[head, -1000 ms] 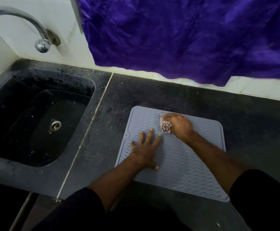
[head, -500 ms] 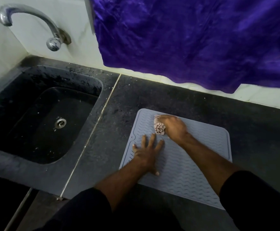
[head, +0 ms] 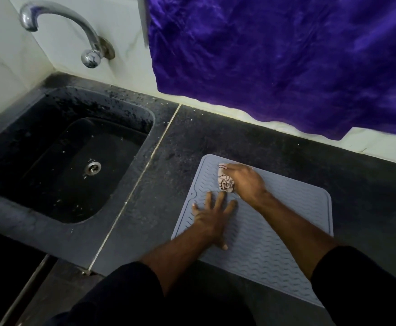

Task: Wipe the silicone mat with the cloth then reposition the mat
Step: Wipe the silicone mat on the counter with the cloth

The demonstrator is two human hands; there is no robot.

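Note:
A grey ribbed silicone mat (head: 293, 222) lies flat on the dark stone counter (head: 216, 140), right of the sink. My left hand (head: 212, 218) rests flat on the mat's left part, fingers spread, pressing it down. My right hand (head: 246, 181) is closed on a small bunched cloth (head: 226, 182), pale with dark stripes, held against the mat near its far left corner. The cloth sits just beyond my left fingertips. Both forearms cross the mat's near half.
A black sink (head: 74, 165) with a metal drain (head: 93, 167) lies to the left. A chrome tap (head: 74, 24) juts from the white tiled wall above it. A purple cloth (head: 286, 62) hangs down the wall behind the counter. The counter's front edge (head: 93, 267) is at lower left.
My right hand and the cloth have slid a little leftward along the mat's far part. My left hand stays flat in place. The view has shifted, so everything sits further right.

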